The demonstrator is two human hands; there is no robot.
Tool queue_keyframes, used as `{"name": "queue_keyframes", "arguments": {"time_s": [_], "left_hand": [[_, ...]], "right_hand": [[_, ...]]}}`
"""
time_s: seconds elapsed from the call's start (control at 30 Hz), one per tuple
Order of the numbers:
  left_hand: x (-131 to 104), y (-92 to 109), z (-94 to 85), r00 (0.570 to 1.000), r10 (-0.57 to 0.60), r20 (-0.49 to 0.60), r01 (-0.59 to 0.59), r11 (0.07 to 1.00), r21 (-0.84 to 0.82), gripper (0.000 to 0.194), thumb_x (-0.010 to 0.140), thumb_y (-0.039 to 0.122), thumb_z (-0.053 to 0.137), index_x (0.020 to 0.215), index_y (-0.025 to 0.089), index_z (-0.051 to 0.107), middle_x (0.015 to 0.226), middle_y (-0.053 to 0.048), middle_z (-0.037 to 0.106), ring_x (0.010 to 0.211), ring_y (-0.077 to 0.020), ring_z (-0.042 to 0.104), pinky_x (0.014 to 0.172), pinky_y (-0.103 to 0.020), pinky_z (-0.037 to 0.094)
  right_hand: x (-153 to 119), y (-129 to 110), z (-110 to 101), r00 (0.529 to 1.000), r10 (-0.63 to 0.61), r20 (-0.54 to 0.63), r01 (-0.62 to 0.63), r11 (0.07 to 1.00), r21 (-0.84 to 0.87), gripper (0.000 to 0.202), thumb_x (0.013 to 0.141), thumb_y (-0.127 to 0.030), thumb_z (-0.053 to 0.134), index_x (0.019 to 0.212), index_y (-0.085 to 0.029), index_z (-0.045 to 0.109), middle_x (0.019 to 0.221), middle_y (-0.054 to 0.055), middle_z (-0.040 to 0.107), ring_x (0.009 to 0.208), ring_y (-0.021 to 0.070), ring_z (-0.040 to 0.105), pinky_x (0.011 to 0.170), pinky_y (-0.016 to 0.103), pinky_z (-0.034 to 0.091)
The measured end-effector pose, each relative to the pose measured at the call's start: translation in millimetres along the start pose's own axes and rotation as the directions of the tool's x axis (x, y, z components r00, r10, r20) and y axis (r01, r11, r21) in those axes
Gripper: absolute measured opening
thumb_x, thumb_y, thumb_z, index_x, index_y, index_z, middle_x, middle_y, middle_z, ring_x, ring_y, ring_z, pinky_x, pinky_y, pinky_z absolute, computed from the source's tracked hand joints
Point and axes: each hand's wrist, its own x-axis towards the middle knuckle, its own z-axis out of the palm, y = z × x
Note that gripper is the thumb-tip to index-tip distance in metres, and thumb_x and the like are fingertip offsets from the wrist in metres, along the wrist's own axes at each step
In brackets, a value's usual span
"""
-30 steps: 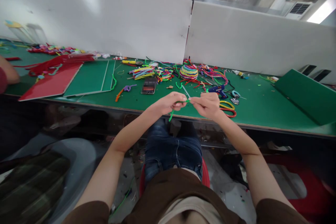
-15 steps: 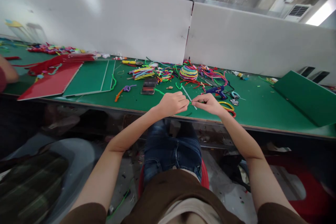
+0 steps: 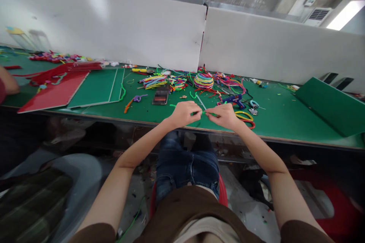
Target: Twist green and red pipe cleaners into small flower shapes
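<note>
Phone (image 3: 160, 95), dark: lying on the green desk (image 3: 281, 117). Left hand (image 3: 186, 114): palm down, fingers curling, pinching a green fuzzy stem (image 3: 203, 112). Stem: its visible middle bridging both hands just above the desk's near edge, long axis running sideways. Right hand (image 3: 224, 115): reaching inward, thumb and forefinger pinching the stem. Yellow-and-red handles (image 3: 248, 119): lying just beside the right hand.

Two bare hands meet fingertip to fingertip low over the bench, the bare left hand (image 3: 185, 114) and the bare right hand (image 3: 222, 115) each pinched in a closed grip, forearms angled inward from bent elbows, upper arms bare below short brown sleeves (image 3: 98, 232)
</note>
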Motion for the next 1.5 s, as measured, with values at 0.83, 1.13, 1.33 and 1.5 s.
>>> {"name": "queue_keyframes", "arguments": {"time_s": [0.83, 1.13, 1.33, 1.5], "left_hand": [[0.2, -1.5, 5.3, 0.973, -0.233, -0.010, 0.231, 0.971, -0.068, 0.027, 0.081, 0.028, 0.056, 0.105, 0.015, 0.057, 0.085, -0.003, 0.061, 0.077, -0.0130, 0.057, 0.064, -0.021, 0.041], [-7.3, -9.8, 17.9, 0.991, 0.061, -0.115, -0.030, 0.965, 0.259, 0.025, 0.092, 0.032, 0.045, 0.095, 0.019, 0.067, 0.076, -0.002, 0.057, 0.069, -0.0109, 0.054, 0.061, -0.022, 0.040], [-4.0, -4.7, 18.1, 0.991, -0.103, -0.089, 0.106, 0.994, 0.024, 0.023, 0.089, 0.030, 0.051, 0.093, 0.017, 0.069, 0.080, -0.004, 0.058, 0.074, -0.0123, 0.056, 0.065, -0.024, 0.042], [2.0, -6.1, 15.7, 0.876, -0.384, 0.291, 0.481, 0.647, -0.592, 0.018, 0.082, 0.029, 0.054, 0.075, 0.014, 0.061, 0.062, 0.002, 0.043, 0.051, -0.0071, 0.038, 0.047, -0.021, 0.031]], "right_hand": [[16.2, -10.7, -2.4, 0.921, 0.338, 0.195, -0.353, 0.935, 0.046, 0.015, 0.089, -0.022, 0.045, 0.086, -0.018, 0.059, 0.082, 0.005, 0.064, 0.072, 0.0142, 0.056, 0.063, 0.024, 0.037], [9.9, -5.0, -4.9, 0.912, 0.313, 0.266, -0.365, 0.914, 0.178, 0.014, 0.089, -0.025, 0.047, 0.088, -0.018, 0.059, 0.083, 0.003, 0.065, 0.073, 0.0134, 0.057, 0.065, 0.023, 0.040], [7.0, -9.8, -7.3, 0.940, 0.283, 0.193, -0.284, 0.959, -0.023, 0.014, 0.088, -0.023, 0.049, 0.087, -0.020, 0.063, 0.086, 0.002, 0.068, 0.074, 0.0136, 0.060, 0.062, 0.023, 0.037], [2.0, -7.3, -1.5, 0.990, 0.114, 0.087, -0.099, 0.982, -0.163, 0.021, 0.090, -0.022, 0.045, 0.088, -0.021, 0.066, 0.080, 0.001, 0.070, 0.071, 0.0117, 0.060, 0.058, 0.024, 0.034]]}}
